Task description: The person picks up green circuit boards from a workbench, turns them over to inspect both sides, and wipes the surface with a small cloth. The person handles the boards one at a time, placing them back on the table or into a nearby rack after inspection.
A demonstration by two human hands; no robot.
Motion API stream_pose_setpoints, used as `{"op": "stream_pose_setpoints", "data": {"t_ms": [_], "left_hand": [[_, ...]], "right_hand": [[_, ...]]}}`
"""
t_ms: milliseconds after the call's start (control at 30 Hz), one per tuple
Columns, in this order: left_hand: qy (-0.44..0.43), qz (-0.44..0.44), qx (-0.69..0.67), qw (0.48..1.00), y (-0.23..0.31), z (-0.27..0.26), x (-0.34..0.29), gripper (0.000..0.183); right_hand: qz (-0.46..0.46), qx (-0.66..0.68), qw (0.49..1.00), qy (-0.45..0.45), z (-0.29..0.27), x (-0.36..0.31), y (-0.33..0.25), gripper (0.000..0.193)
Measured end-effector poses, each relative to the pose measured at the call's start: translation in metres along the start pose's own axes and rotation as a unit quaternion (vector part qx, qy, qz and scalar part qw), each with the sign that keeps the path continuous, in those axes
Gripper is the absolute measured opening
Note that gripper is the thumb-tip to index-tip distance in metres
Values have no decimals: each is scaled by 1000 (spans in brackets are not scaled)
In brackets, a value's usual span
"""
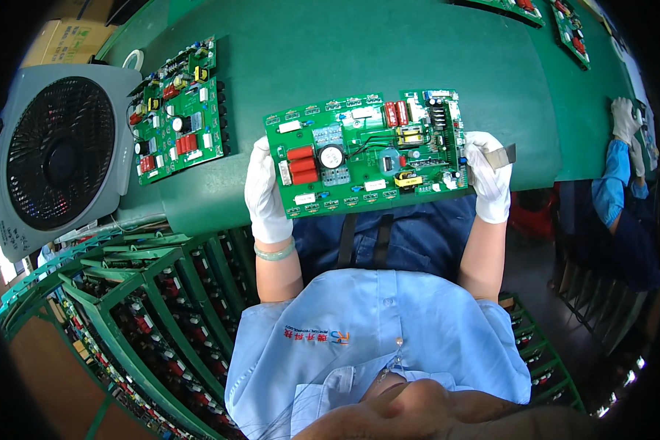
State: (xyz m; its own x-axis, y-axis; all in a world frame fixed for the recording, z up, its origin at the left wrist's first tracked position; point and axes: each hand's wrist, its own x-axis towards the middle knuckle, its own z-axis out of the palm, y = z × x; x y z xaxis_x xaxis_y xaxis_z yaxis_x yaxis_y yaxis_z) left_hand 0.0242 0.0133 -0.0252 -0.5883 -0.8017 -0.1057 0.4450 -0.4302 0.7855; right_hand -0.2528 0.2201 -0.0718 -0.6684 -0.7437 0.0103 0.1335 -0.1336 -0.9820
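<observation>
A green circuit board (370, 166) is held up level in front of me, with red capacitors, a round white-topped part, yellow-wrapped transformers and dark wires on its upper face. My left hand (267, 192), in a white glove, grips its left edge. At the opposite edge my right hand (491, 180), gloved too, is closed on the board. A flat grey strip (501, 156), perhaps metal, sticks out from the right fingers; its exact kind I cannot make out. Both hands' fingertips are partly hidden by the board and gloves.
Left on the green table (293, 59) lie more populated boards (177, 121), beside a grey box fan (62, 154) and a tape roll (133, 60). Green racks (136, 275) of boards stand lower left. At far right a co-worker's gloved hands (627, 121) handle something.
</observation>
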Motion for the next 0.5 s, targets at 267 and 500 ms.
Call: {"op": "stream_pose_setpoints", "data": {"t_ms": [267,500], "left_hand": [[-4,4,-7,1000,-3,-5,1,42],[-2,15,24,1000,-6,-5,0,47]], "right_hand": [[19,-9,1000,-12,-3,0,-1,24],[-44,5,999,6,4,2,6,22]]}}
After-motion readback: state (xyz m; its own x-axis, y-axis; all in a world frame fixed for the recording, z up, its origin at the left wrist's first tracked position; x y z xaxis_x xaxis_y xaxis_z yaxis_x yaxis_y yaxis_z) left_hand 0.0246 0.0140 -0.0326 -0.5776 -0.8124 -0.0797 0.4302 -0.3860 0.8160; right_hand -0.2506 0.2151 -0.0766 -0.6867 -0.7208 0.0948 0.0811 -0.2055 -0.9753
